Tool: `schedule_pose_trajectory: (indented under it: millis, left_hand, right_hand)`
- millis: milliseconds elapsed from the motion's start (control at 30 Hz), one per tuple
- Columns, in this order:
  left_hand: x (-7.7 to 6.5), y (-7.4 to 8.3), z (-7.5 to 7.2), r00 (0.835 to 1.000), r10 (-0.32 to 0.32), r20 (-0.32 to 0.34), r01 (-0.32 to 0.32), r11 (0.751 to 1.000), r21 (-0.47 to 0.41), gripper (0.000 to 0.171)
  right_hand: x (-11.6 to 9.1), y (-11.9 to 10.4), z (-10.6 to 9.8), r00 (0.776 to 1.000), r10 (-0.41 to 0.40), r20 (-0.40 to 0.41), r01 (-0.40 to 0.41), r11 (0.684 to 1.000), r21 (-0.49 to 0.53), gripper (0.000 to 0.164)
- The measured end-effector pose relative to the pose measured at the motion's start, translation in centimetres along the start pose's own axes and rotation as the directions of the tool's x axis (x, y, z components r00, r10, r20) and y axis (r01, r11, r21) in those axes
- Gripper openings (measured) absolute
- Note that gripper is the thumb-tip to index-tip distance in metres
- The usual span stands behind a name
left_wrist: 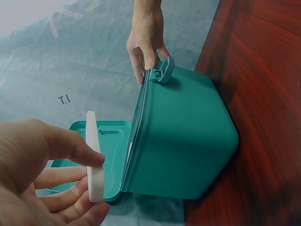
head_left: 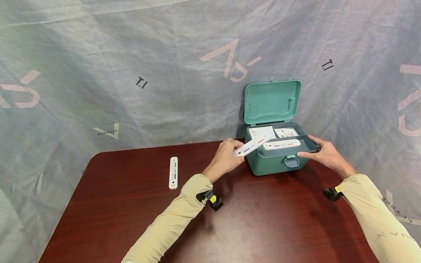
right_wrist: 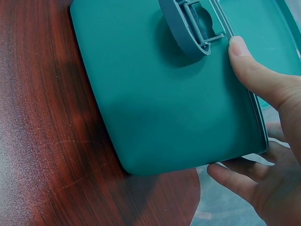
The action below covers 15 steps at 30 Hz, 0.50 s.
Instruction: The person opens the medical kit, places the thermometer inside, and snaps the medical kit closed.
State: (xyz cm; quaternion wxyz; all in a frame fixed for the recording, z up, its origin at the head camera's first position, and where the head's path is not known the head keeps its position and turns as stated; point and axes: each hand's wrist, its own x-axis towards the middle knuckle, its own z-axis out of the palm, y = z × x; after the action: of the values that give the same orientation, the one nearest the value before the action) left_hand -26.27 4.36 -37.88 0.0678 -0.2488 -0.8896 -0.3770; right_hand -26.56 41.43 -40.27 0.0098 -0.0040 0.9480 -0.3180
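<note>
My left hand [head_left: 225, 159] pinches a white strip thermometer [head_left: 252, 146] by its near end, tilted over the left side of a green storage box [head_left: 268, 165]. In the left wrist view this thermometer [left_wrist: 95, 181] shows edge-on between thumb and fingers. My right hand [head_left: 325, 156] grips the box's right front corner, thumb [right_wrist: 242, 52] on the front rim and fingers round the side. The box's lid [head_left: 272, 104] stands raised at the back. A second thermometer [head_left: 281, 144] lies in the front compartment. A third thermometer [head_left: 173, 173] lies on the table to the left.
In the box's back compartments sit a white carton [head_left: 261, 131] and a white printed packet [head_left: 285, 132]. The latch [head_left: 291, 162] hangs at the box's front. A grey cloth [head_left: 184, 73] hangs behind the dark red table [head_left: 125, 204].
</note>
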Motion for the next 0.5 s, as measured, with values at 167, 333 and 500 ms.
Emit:
schedule_pose_trajectory:
  millis: [167,333,500]
  left_hand:
    - [0.4,0.4,0.2,1.0,0.026,-0.002,-0.026,1.0,0.012,0.034]
    - [1.0,0.6,0.5,1.0,0.027,0.011,-0.028,0.999,0.02,0.033]
    - [1.4,0.8,0.8,0.999,0.038,0.038,-0.04,0.998,0.042,0.033]
  right_hand:
    - [0.0,0.1,0.0,1.0,0.0,-0.004,0.0,1.0,-0.008,0.101]
    - [0.0,0.0,0.0,1.0,-0.008,-0.003,0.008,1.0,0.012,0.101]
    - [-0.1,0.0,0.0,1.0,-0.01,-0.001,0.01,1.0,0.02,0.102]
